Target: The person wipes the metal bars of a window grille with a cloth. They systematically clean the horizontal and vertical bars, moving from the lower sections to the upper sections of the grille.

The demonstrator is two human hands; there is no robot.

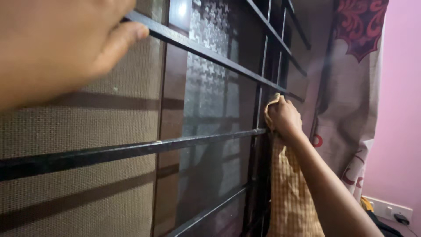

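Observation:
My left hand (57, 44) fills the upper left, close to the camera, its fingers curled around a dark horizontal bar of the window grille (131, 151). Farther right, my right hand (284, 117) is closed on a yellow checked cloth (291, 197) and presses it against the grille near a vertical bar. The cloth hangs down below my wrist and forearm. Behind the bars are a woven mesh screen (87, 131) and patterned frosted glass (210, 70).
A grey curtain with red patterns (351, 87) hangs just right of the window. A pink wall (401, 109) lies beyond it, with a white socket strip (388, 210) low on it and dark items at the bottom right.

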